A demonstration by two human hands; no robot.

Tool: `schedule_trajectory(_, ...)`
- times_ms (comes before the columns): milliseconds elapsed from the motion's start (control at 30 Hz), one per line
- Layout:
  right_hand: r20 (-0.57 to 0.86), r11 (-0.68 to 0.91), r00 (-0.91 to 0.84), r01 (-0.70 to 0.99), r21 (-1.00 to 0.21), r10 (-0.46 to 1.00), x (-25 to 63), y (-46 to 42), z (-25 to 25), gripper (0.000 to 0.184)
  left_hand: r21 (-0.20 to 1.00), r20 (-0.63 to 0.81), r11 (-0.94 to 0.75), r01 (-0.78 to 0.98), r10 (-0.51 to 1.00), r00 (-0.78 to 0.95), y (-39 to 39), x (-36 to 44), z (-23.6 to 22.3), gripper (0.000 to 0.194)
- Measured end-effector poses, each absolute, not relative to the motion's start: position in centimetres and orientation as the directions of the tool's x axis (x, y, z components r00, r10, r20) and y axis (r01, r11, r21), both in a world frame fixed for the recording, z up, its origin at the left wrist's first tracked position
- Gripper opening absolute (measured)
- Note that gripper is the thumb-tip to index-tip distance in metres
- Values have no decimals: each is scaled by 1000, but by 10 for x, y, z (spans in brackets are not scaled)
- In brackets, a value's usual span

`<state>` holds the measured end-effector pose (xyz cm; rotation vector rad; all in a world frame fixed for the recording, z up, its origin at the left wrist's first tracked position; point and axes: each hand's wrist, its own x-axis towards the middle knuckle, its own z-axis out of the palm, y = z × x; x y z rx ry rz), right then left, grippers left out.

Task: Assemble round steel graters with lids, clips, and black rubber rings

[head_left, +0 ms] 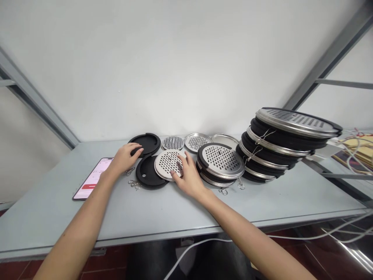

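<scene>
My left hand [124, 156] is closed over the near left rim of a black round dish [149, 144] at the back, its fingers partly hidden. My right hand [189, 177] has its fingers spread across the right side of a round metal grater disc [166, 164], thumb near the front edge. That disc overlaps a second black round dish [148, 177], which has a small hole. Beside my right hand stands a short stack of grater discs and black dishes [223, 161]. Wire clips [135, 183] lie left of the near dish.
Behind, along the wall, lie a small slotted disc [173, 143], another grater disc [198, 142] and a metal ring [225, 139]. A tall leaning stack of assembled graters [276, 149] stands right. A phone [94, 177] lies left. A white cable [201, 242] hangs before the table edge.
</scene>
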<state>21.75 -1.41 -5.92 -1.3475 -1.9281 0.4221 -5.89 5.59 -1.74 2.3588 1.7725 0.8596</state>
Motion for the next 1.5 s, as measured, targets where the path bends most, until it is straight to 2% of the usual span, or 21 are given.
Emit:
schedule_trajectory(67, 371, 373, -156, 673, -639, 916, 217, -15, -58, 58, 386, 354, -313, 868, 919, 174, 44, -50, -8, 43)
schedule_trajectory(200, 335, 329, -130, 684, -652, 933, 216, -16, -55, 56, 310, 262, -310, 899, 937, 233, 26, -40, -2, 39)
schedule_trajectory(500, 367, 388, -170, 629, -674, 914, 218, -13, -58, 54, 323, 332, -417, 849, 891, 311, 20, -25, -11, 36)
schedule_trajectory(600, 362, 399, -194, 628, -668, 912, 218, -13, -57, 54, 343, 283, -491, 801, 867, 410, 16, -22, -9, 50)
schedule_trajectory(767, 375, 396, -176, 640, -659, 910, 219, -13, -55, 49, 377, 113, -551, 745, 825, 553, 13, -30, -3, 104)
schedule_trajectory(867, 359, 355, -139, 666, -655, 923, 219, -13, -55, 50, 398, 40, -526, 751, 828, 559, 13, -36, -1, 123)
schedule_trajectory(967, 342, 345, -144, 673, -654, 929, 218, -13, -55, 53, 403, 18, -528, 747, 821, 570, 13, -39, -1, 127)
schedule_trajectory(1100, 362, 383, -173, 645, -662, 916, 218, -14, -54, 52, 427, 62, -576, 697, 787, 613, 12, -34, -3, 121)
schedule_trajectory(1367, 412, 409, -146, 613, -676, 900, 219, -14, -53, 45, 529, 71, -504, 682, 828, 557, 7, -17, -1, 127)
schedule_trajectory(1500, 395, 395, -149, 627, -672, 907, 219, -15, -53, 46, 516, 95, -522, 679, 823, 560, 9, -22, -2, 127)
